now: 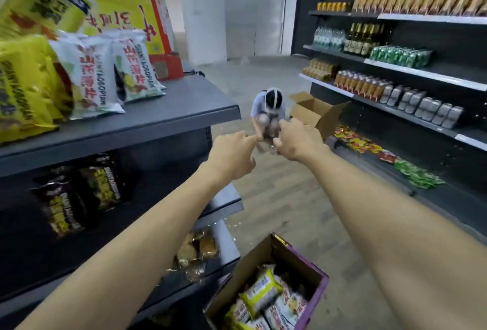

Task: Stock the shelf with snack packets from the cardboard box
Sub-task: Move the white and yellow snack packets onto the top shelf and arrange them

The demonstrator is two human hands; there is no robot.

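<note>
Head view: both arms are reaching forward, left hand [232, 154] and right hand [297, 140] empty, fingers loosely spread, nearly touching each other. Cardboard box [311, 269] is sitting on the floor below the right forearm, snack packets [261, 292] still piling inside. Shelf [163, 116] up-left of the left hand is holding several packets [92, 74], free deck near its front edge. Judging partway done. Aisle ahead is staying open; another person [268, 111] is crouching beyond the hands.

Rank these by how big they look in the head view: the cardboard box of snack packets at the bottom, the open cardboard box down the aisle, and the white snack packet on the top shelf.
1. cardboard box of snack packets, largest
2. white snack packet
3. open cardboard box down the aisle

The last two look close in size, and the aisle box is much farther away, so its true size is unsure.
</note>
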